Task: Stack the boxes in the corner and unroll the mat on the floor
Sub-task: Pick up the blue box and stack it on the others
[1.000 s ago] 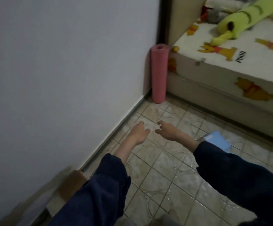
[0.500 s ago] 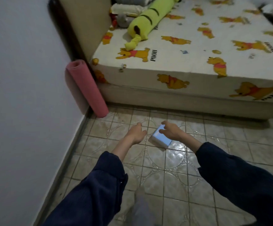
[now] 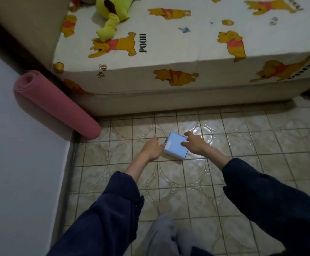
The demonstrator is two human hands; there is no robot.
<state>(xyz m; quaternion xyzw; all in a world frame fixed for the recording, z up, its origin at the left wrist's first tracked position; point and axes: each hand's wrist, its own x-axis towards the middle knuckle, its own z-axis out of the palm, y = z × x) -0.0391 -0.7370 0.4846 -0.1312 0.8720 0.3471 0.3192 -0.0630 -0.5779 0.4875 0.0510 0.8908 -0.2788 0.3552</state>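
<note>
A small pale blue-white box (image 3: 174, 147) lies on the tiled floor in front of the bed. My left hand (image 3: 151, 150) presses against its left side with curled fingers. My right hand (image 3: 195, 145) clasps its right edge, fingertips resting on the top face. The box sits between the two hands, still on the tiles. A rolled pink mat (image 3: 56, 103) leans upright in the corner where the white wall meets the bed, well left of both hands.
A bed (image 3: 169, 100) with a Pooh-print sheet runs across the far side, a yellow-green plush toy (image 3: 111, 13) on it. The white wall (image 3: 11, 172) bounds the left. My grey trouser leg (image 3: 161, 235) shows at the bottom. Tiled floor (image 3: 243, 145) spreads to the right.
The view has swung right, away from the wall. My left hand has come in against the box's left side, and my right hand has settled further over its right edge.
</note>
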